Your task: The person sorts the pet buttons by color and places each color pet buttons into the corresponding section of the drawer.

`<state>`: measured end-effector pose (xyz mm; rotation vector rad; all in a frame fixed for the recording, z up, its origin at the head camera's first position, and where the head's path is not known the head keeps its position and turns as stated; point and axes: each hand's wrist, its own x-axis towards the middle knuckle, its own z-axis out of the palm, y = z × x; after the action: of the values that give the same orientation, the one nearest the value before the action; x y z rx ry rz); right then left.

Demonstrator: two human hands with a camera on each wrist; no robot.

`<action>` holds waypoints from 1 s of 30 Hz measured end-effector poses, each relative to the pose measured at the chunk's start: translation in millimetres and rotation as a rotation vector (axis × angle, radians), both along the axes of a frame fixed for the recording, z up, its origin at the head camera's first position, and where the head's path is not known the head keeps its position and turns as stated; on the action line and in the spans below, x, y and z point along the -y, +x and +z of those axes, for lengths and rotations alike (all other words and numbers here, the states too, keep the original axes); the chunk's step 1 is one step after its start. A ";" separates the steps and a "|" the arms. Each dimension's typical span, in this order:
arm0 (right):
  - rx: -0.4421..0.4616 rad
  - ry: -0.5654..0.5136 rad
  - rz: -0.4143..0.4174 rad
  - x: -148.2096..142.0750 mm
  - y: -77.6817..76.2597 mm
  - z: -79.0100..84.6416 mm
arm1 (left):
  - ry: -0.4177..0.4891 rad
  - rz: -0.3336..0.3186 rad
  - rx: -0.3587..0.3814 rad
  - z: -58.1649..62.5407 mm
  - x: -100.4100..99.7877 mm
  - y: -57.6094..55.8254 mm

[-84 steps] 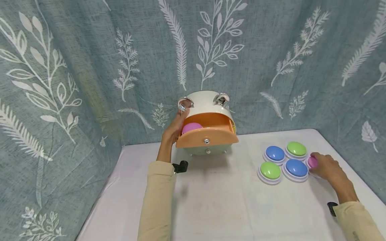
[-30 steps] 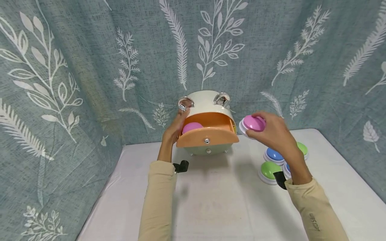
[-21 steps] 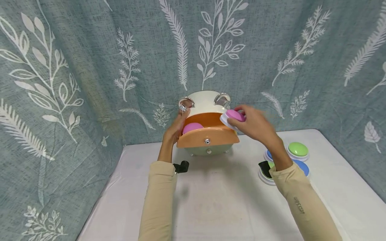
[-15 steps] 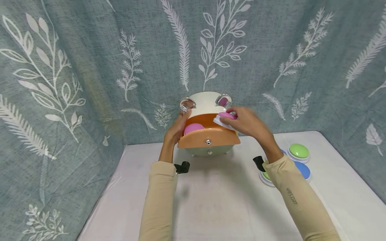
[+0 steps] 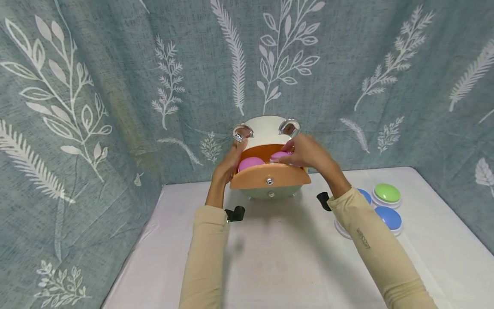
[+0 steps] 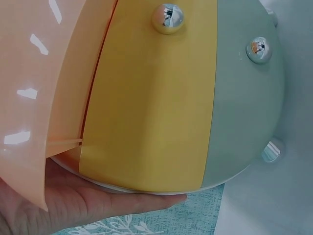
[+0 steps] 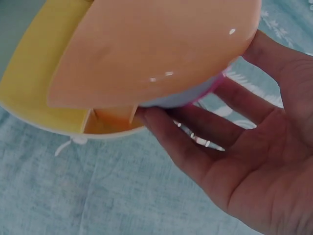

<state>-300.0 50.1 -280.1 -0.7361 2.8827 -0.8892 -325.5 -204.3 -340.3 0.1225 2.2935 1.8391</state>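
Note:
A small rounded cabinet (image 5: 266, 128) with a white shell and chrome ring ears stands at the back of the table. Its orange top drawer (image 5: 270, 175) is pulled out; the yellow drawer (image 6: 146, 98) and green drawer (image 6: 244, 93) below are closed. On the left, my left hand (image 5: 228, 162) rests against the cabinet's side, a finger straight along it in the left wrist view. A pink dome button (image 5: 251, 163) lies in the drawer's left part. My right hand (image 5: 308, 151) pinches a second pink dome button (image 5: 279, 156) with a white base, low over the drawer's right part. The drawer front hides its lower edge.
To the right, several dome buttons stand on the white-covered table (image 5: 278, 253): a green button (image 5: 387, 193), a blue button (image 5: 388, 218) and another blue button (image 5: 365, 195). My right sleeve (image 5: 362, 231) partly covers this group. A patterned curtain (image 5: 185, 86) hangs close behind the cabinet.
My right hand has picked up the pink button from the group at right and carried it left, lowering it into the orange drawer. My left hand has stayed at the cabinet's side.

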 end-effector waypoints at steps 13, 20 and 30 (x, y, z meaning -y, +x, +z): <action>0.007 0.110 0.124 -9.3 -9.2 5.0 | 0.017 -0.017 -0.010 0.1 -5.8 0.4; -0.085 -0.066 0.013 -14.9 7.5 -3.2 | 0.023 -0.013 0.001 -0.4 -7.7 0.4; -0.766 -0.368 -0.194 31.6 87.9 -58.0 | -0.019 -0.006 0.014 0.7 -3.7 -1.4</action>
<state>-212.1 18.5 -338.1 -1.0217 3.5339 -1.4610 -326.9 -200.6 -339.6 0.1132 2.2977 1.8094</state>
